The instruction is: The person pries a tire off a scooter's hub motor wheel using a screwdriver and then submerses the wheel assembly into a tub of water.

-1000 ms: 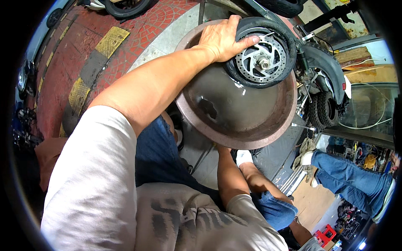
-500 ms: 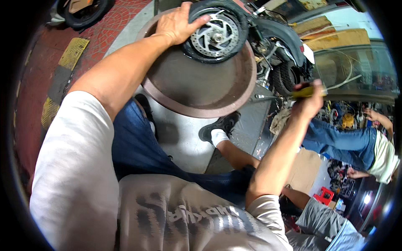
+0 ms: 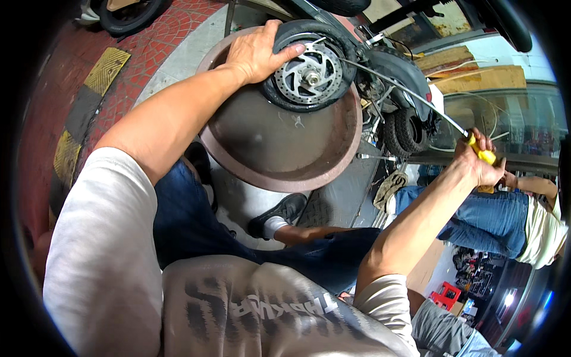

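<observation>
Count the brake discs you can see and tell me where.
1. The silver brake disc is on the wheel that the left hand holds at the far side of the brown basin. Others may be hidden in the background.

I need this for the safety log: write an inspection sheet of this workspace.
Surface: grey floor under a brown basin of murky water.
Job's things: wheel with a metal disc, partly in the basin; yellow-handled long rod, its tip near the wheel, contact unclear.
Clutter: rag right of the basin; tyres beyond it; red stool.
Hands: left hand holds the wheel's edge; right hand grips the yellow handle.
Cables: pale cord near the glass panel.
Surroundings: another person in jeans, right; red paving, left.
</observation>
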`<state>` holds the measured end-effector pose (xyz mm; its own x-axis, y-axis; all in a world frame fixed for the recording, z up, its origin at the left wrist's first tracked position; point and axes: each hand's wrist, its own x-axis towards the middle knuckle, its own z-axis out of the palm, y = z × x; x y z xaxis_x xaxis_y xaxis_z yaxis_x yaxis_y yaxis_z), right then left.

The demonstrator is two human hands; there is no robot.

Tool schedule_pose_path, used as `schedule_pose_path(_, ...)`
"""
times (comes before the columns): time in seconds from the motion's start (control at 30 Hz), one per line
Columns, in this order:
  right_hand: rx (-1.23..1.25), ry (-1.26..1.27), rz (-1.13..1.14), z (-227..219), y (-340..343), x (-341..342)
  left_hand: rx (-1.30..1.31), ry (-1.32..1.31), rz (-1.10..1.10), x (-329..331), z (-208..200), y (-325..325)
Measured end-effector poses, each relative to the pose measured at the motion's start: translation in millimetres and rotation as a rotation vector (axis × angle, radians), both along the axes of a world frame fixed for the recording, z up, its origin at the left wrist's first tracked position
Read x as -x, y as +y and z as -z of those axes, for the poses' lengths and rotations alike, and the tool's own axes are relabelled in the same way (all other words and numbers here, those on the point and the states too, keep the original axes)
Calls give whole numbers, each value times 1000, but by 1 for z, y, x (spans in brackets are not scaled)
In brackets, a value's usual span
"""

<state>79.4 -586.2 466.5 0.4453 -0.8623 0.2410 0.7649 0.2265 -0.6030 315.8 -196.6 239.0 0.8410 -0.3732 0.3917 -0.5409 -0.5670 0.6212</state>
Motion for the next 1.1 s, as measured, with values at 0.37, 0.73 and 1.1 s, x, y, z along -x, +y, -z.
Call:
schedule_pose_path(0.37, 184, -124, 61, 11, 15, 11, -11, -25, -20, 0, 0, -2)
schedule_pose_path(0.73, 996, -295, -494, -13, 125, 8, -12, 2, -14, 1, -2, 0)
schedule_pose_path(1.1, 426, -96, -537, -73, 12, -46, -43, 4, 4, 0, -4, 5)
